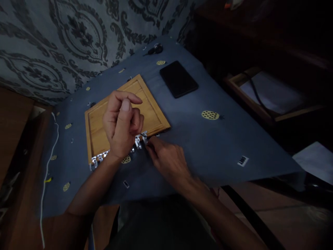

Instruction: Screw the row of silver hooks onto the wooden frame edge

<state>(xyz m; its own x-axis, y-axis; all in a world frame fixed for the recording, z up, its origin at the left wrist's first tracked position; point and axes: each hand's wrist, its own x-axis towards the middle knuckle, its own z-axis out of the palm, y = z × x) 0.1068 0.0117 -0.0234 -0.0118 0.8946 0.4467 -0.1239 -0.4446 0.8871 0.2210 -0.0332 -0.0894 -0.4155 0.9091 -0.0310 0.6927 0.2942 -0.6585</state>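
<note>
A wooden panel (153,104) with a raised frame lies on the blue patterned tablecloth. Several shiny metal hooks (138,141) line its near edge, and more metal hooks (97,158) show at its left corner. Above the panel is my left hand (123,121), its fingers curled and its thumb up near the bent index finger; the inside of the fist is hidden. At the right end of the hook row, my right hand (169,159) has its thumb and index finger closed at a metal hook. Its other fingers are folded under and hide their tips.
A black tablet or phone (179,79) lies beyond the panel to the right. Dark keys or a similar small item (155,49) rest near the far edge. A white cord (49,156) runs down the left side. An open drawer (270,93) with papers stands at right.
</note>
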